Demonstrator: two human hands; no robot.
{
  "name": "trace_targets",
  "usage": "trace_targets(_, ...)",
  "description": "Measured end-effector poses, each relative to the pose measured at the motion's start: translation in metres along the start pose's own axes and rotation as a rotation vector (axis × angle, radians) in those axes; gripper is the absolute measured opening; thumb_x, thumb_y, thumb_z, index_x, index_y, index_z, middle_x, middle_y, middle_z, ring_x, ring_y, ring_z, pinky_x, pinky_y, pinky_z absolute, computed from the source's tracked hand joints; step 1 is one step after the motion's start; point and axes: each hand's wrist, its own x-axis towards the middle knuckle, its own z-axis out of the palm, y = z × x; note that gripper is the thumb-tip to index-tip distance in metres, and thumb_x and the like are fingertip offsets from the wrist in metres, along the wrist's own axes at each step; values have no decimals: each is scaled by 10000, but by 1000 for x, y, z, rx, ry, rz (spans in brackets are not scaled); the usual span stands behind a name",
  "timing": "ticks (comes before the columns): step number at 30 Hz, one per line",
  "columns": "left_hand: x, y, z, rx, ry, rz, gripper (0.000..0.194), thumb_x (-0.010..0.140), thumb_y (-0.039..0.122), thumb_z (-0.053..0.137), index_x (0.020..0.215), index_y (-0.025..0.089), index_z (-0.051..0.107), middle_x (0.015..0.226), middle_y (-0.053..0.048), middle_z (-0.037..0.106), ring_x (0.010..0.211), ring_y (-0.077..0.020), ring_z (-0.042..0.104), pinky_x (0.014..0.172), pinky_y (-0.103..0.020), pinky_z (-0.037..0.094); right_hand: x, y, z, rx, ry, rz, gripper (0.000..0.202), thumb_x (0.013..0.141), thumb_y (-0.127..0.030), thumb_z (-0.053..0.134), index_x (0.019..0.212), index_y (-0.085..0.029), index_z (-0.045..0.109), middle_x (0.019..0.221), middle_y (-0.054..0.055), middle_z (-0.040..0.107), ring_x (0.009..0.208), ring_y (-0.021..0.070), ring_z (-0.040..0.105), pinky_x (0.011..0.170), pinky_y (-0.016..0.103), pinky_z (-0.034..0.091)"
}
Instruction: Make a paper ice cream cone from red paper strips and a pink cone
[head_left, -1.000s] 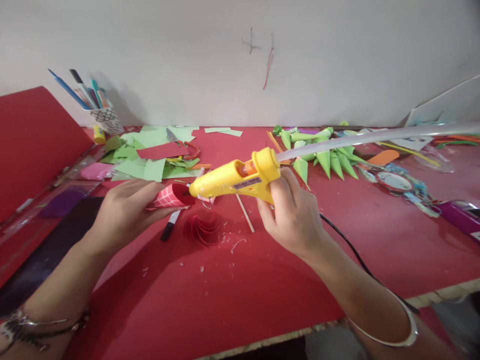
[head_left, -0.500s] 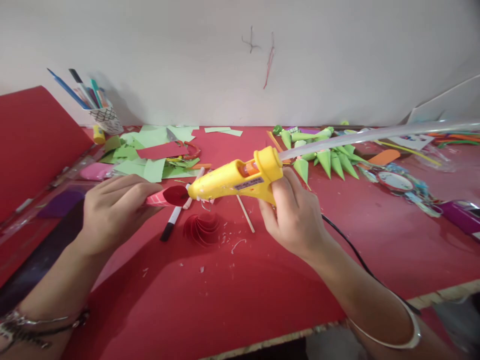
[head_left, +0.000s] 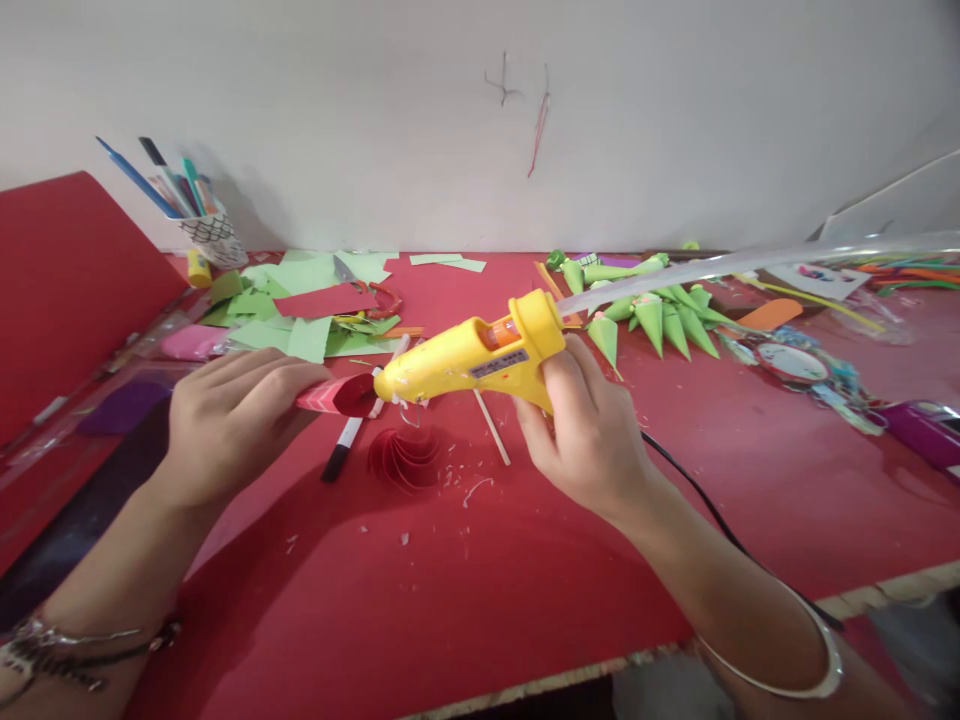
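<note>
My left hand (head_left: 236,415) is closed round a small red paper cone (head_left: 324,396), its open end facing right. My right hand (head_left: 589,430) grips a yellow glue gun (head_left: 461,362) by its handle, fingers wrapped round it. The gun's nozzle sits at the mouth of the cone; whether it touches the paper I cannot tell. A long clear glue stick (head_left: 675,275) runs out of the gun's back to the right. Below the nozzle lies a coiled red paper piece (head_left: 407,458), with a black-capped marker (head_left: 343,448) to its left.
Green paper scraps (head_left: 262,300) and scissors (head_left: 384,300) lie at back left, by a pen cup (head_left: 211,238). Several green paper cones (head_left: 664,325) are piled at back right. The gun's black cord (head_left: 694,495) trails under my right forearm. A thin stick (head_left: 493,428) lies mid-table.
Almost nothing differs. The cone and the gun's nozzle have shifted very slightly, still close together, and the glue stick's far end sits a little higher or lower in a small wobble.
</note>
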Motion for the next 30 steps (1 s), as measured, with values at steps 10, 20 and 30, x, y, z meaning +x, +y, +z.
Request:
trace_targets(10, 0, -2, 6, -44, 112, 84, 15, 768, 211, 541, 775, 207, 554, 641, -20, 642, 604, -155, 599, 577, -247, 425, -2, -1, 4, 115, -37, 65, 307, 770, -374, 504, 954, -147, 411, 804, 60, 492, 664, 163, 524, 445, 240, 416)
trace_targets(20, 3, 7, 6, -76, 6, 8, 130, 786, 319, 471, 718, 210, 490, 513, 10, 555, 440, -129, 518, 416, -208, 340, -2, -1, 6, 147, -39, 83, 456, 722, -452, 554, 1018, -141, 402, 907, 96, 535, 812, 217, 555, 523, 281, 477)
trace_targets(30, 0, 10, 14, 123, 71, 0, 141, 773, 315, 445, 699, 197, 466, 420, 31, 468, 360, -122, 435, 367, -199, 272, -2, -3, 6, 76, 48, 50, 499, 705, -579, 515, 928, -141, 425, 729, 38, 525, 687, 170, 558, 442, 231, 418)
